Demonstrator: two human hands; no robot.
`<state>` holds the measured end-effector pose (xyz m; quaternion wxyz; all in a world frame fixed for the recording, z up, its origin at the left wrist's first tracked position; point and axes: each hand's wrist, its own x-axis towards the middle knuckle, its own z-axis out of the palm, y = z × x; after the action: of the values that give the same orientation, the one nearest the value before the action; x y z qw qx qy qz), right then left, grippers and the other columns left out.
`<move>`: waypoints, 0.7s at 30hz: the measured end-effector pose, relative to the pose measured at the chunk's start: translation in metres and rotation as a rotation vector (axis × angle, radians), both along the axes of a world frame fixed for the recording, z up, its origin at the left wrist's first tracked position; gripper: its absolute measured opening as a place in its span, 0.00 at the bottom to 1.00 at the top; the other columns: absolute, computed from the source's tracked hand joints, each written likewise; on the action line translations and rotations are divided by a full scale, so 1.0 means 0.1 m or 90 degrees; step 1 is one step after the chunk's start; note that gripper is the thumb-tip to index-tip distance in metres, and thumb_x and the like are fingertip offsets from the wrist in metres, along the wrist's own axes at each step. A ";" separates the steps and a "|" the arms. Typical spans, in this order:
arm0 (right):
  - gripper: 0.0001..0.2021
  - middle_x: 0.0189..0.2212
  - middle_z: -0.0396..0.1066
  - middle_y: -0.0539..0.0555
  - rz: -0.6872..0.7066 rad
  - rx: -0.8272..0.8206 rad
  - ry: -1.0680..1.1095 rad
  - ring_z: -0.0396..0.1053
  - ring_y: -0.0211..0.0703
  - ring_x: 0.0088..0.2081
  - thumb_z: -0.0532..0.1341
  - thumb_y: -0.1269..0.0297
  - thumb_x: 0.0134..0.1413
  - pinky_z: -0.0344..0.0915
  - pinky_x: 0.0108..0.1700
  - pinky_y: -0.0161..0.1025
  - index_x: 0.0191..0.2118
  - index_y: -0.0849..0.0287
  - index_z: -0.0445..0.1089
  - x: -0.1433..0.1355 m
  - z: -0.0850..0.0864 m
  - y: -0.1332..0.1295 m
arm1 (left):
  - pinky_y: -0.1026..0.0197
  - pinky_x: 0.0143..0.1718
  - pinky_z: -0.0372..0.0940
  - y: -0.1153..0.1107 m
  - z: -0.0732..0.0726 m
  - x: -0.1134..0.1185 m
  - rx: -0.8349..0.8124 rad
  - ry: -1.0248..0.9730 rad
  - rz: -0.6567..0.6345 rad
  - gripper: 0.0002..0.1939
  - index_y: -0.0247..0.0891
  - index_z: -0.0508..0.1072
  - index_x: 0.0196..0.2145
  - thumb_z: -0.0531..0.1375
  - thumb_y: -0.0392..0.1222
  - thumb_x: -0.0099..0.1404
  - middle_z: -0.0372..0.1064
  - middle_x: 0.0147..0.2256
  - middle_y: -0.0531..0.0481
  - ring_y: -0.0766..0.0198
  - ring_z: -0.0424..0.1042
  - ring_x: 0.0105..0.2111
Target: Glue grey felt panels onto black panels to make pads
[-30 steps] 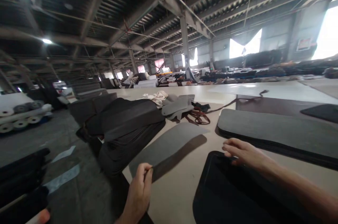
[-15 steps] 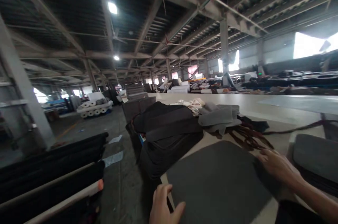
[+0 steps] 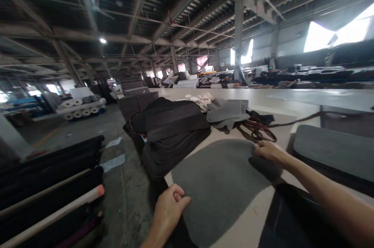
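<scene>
A flat grey panel with rounded corners (image 3: 216, 185) lies over the near corner of the pale table (image 3: 242, 222). At its left edge, my left hand (image 3: 171, 205) pinches the panel between thumb and curled fingers. My right hand (image 3: 270, 152) grips its far right corner, where the edge is lifted and folded, showing a darker underside. Beyond the panel sits a heap of dark folded fabric (image 3: 175, 127). Grey fabric pieces (image 3: 228, 113) and brownish-red straps (image 3: 257, 129) lie just past my right hand.
A stack of dark grey panels (image 3: 336, 150) stands on the table at the right. Long dark fabric rolls (image 3: 52, 174) and a pale tube (image 3: 58, 217) lie at the lower left. White rolls (image 3: 82, 108) are piled farther back. Papers (image 3: 112, 163) lie on the floor.
The view has shifted right and down. My left hand has closed on the panel's left edge. My right hand has raised and folded back the panel's far right corner.
</scene>
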<state>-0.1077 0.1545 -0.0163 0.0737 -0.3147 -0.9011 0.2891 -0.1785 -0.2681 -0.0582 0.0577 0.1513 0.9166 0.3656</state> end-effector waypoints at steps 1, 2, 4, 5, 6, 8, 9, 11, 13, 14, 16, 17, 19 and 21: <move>0.11 0.27 0.65 0.47 -0.010 -0.041 0.021 0.63 0.33 0.24 0.62 0.60 0.67 0.64 0.26 0.31 0.36 0.63 0.68 0.06 0.09 -0.05 | 0.62 0.28 0.56 0.01 0.00 0.01 0.005 0.000 -0.008 0.05 0.41 0.68 0.27 0.62 0.42 0.55 0.65 0.22 0.57 0.63 0.68 0.26; 0.09 0.26 0.64 0.46 -0.020 -0.085 0.046 0.62 0.33 0.23 0.62 0.63 0.67 0.61 0.25 0.30 0.36 0.62 0.67 0.13 0.19 -0.09 | 0.62 0.28 0.56 0.01 0.00 0.01 0.009 0.001 -0.015 0.05 0.41 0.67 0.27 0.61 0.42 0.55 0.65 0.22 0.57 0.63 0.68 0.26; 0.05 0.24 0.62 0.45 -0.033 -0.173 0.105 0.60 0.33 0.22 0.60 0.69 0.65 0.57 0.22 0.30 0.36 0.61 0.65 0.32 0.40 -0.17 | 0.62 0.29 0.57 0.00 0.00 0.03 0.015 0.008 -0.030 0.05 0.42 0.66 0.27 0.59 0.43 0.56 0.64 0.22 0.57 0.62 0.68 0.26; 0.03 0.23 0.62 0.45 -0.036 -0.217 0.132 0.61 0.34 0.22 0.59 0.71 0.62 0.57 0.22 0.30 0.36 0.60 0.64 0.43 0.50 -0.20 | 0.62 0.30 0.58 -0.01 0.01 0.04 0.017 0.013 -0.034 0.06 0.42 0.67 0.29 0.58 0.45 0.56 0.64 0.22 0.57 0.61 0.68 0.26; 0.02 0.23 0.63 0.46 -0.037 -0.259 0.157 0.63 0.35 0.22 0.59 0.72 0.59 0.58 0.22 0.31 0.36 0.59 0.64 0.54 0.60 -0.24 | 0.61 0.31 0.60 -0.02 0.01 0.04 0.018 0.018 -0.033 0.09 0.42 0.67 0.32 0.58 0.47 0.56 0.64 0.23 0.57 0.60 0.69 0.27; 0.03 0.25 0.68 0.49 -0.034 -0.335 0.200 0.68 0.39 0.25 0.59 0.70 0.55 0.63 0.23 0.33 0.37 0.59 0.65 0.76 0.78 -0.32 | 0.58 0.35 0.63 -0.04 0.03 0.04 0.014 0.025 -0.019 0.18 0.40 0.66 0.40 0.59 0.52 0.54 0.68 0.27 0.54 0.56 0.72 0.30; 0.05 0.27 0.71 0.51 -0.029 -0.365 0.220 0.70 0.42 0.27 0.60 0.68 0.54 0.65 0.25 0.35 0.38 0.59 0.66 0.87 0.85 -0.36 | 0.56 0.37 0.64 -0.05 0.04 0.03 0.011 0.027 -0.010 0.23 0.39 0.66 0.43 0.60 0.54 0.53 0.70 0.30 0.52 0.54 0.73 0.32; 0.10 0.30 0.74 0.55 -0.013 -0.402 0.266 0.73 0.46 0.30 0.62 0.65 0.53 0.69 0.28 0.37 0.41 0.60 0.68 1.04 0.98 -0.45 | 0.54 0.40 0.65 -0.05 0.08 0.01 0.004 0.028 -0.002 0.29 0.38 0.65 0.46 0.61 0.56 0.50 0.73 0.35 0.47 0.50 0.75 0.36; 0.15 0.33 0.75 0.55 0.013 -0.410 0.322 0.73 0.45 0.30 0.63 0.66 0.51 0.69 0.29 0.36 0.46 0.60 0.69 1.15 1.09 -0.56 | 0.53 0.41 0.65 -0.03 0.13 -0.01 -0.003 0.026 -0.017 0.27 0.39 0.67 0.44 0.61 0.54 0.48 0.74 0.36 0.46 0.48 0.75 0.39; 0.18 0.34 0.75 0.54 0.031 -0.408 0.351 0.73 0.44 0.31 0.63 0.67 0.51 0.69 0.30 0.36 0.49 0.59 0.69 1.19 1.14 -0.61 | 0.53 0.42 0.65 -0.01 0.17 -0.02 -0.008 0.024 -0.029 0.26 0.40 0.68 0.43 0.61 0.53 0.47 0.75 0.36 0.45 0.48 0.75 0.40; 0.22 0.41 0.76 0.52 0.074 -0.401 0.401 0.73 0.43 0.33 0.63 0.69 0.50 0.71 0.34 0.36 0.54 0.56 0.69 1.23 1.26 -0.73 | 0.52 0.43 0.65 0.02 0.23 -0.05 -0.018 0.019 -0.051 0.25 0.40 0.69 0.42 0.61 0.52 0.45 0.76 0.36 0.44 0.46 0.76 0.41; 0.24 0.45 0.76 0.52 0.112 -0.385 0.427 0.74 0.43 0.37 0.63 0.71 0.50 0.72 0.38 0.37 0.56 0.55 0.69 1.23 1.32 -0.79 | 0.52 0.43 0.66 0.04 0.26 -0.07 -0.023 0.016 -0.062 0.26 0.40 0.69 0.42 0.61 0.51 0.44 0.76 0.37 0.43 0.45 0.76 0.41; 0.27 0.55 0.71 0.51 0.218 -0.310 0.484 0.73 0.45 0.49 0.63 0.74 0.50 0.70 0.51 0.40 0.58 0.55 0.69 1.23 1.46 -0.91 | 0.52 0.42 0.67 0.08 0.31 -0.10 -0.031 0.004 -0.085 0.28 0.39 0.70 0.42 0.61 0.52 0.42 0.77 0.37 0.43 0.46 0.76 0.41; 0.29 0.61 0.66 0.52 0.325 -0.190 0.521 0.66 0.46 0.59 0.63 0.77 0.50 0.61 0.62 0.40 0.60 0.58 0.68 1.21 1.61 -1.03 | 0.54 0.38 0.67 0.10 0.34 -0.15 -0.041 -0.017 -0.117 0.26 0.38 0.71 0.39 0.61 0.52 0.41 0.77 0.34 0.45 0.48 0.76 0.37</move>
<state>0.0131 0.0515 0.1449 0.3021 0.0479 -0.7954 0.5233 -0.1933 -0.2577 -0.0241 0.1078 0.2276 0.9094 0.3310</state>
